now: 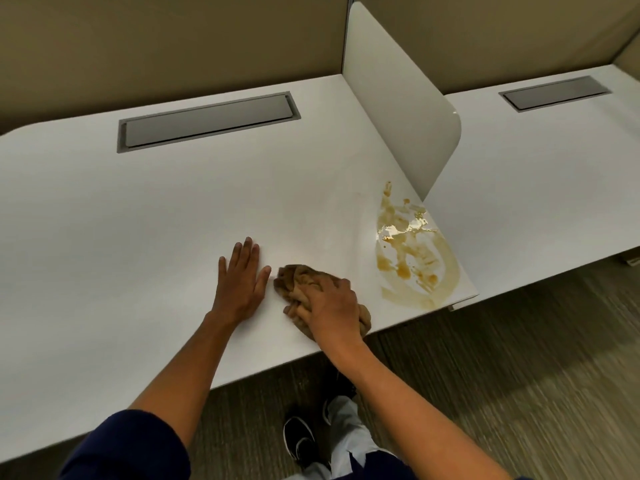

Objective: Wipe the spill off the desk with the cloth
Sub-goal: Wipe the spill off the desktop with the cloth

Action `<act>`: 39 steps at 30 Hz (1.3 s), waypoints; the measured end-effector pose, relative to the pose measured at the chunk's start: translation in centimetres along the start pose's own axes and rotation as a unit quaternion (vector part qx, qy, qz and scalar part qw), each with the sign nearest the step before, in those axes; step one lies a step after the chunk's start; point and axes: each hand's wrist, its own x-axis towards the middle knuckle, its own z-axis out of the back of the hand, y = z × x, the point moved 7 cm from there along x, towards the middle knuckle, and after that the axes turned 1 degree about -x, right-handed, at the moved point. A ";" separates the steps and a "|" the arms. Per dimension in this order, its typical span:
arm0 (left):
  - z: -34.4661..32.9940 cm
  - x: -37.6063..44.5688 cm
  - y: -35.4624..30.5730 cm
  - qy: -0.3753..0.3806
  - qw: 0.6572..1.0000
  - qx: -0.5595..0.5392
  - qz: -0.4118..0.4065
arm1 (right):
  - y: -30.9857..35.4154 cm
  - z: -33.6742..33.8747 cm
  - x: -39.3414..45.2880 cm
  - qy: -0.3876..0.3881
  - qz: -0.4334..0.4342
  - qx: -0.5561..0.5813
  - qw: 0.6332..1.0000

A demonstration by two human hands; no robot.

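Note:
A brown, smeared liquid spill [414, 251] covers the right front corner of the white desk [138, 220], just in front of the divider panel. A crumpled tan cloth [298, 280] lies on the desk near the front edge, left of the spill and apart from it. My right hand [329, 306] sits on top of the cloth with its fingers curled into it. My left hand [242, 275] lies flat on the desk, fingers spread, just left of the cloth.
A white divider panel [391, 98] stands upright at the desk's right side, with a second desk [554, 174] beyond it. Grey cable trays [207, 121] are set into both desktops. Tan partition walls close off the back. Carpet and my shoes lie below the front edge.

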 end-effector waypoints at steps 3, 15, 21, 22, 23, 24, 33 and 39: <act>0.0 -0.1 -0.3 -0.004 1.000 0.022 0.001 | -3.9 1.6 0.3 -0.062 -0.111 -0.004 0.992; -0.1 3.4 -2.3 0.007 0.998 0.060 -0.025 | -4.1 1.5 2.8 -0.117 -0.102 -0.018 0.988; 0.2 6.3 -1.9 -0.001 0.998 0.062 -0.031 | -4.8 3.2 5.3 -0.224 -0.090 -0.034 0.970; 0.2 6.8 -1.8 -0.005 0.997 0.065 -0.032 | -5.0 3.3 5.8 -0.235 -0.088 -0.035 0.967; 0.2 7.3 -1.8 -0.010 0.997 0.069 -0.034 | -5.2 3.3 6.2 -0.246 -0.087 -0.033 0.965; 0.2 7.8 -1.9 -0.016 0.997 0.073 -0.037 | -5.4 3.2 6.6 -0.256 -0.087 -0.028 0.962; 0.7 12.3 -2.6 -0.039 0.993 0.095 -0.050 | -6.6 4.1 12.1 -0.324 -0.066 -0.003 0.944; 0.9 14.8 -3.3 -0.042 0.993 0.092 -0.063 | -8.1 5.3 17.5 -0.328 -0.093 0.036 0.939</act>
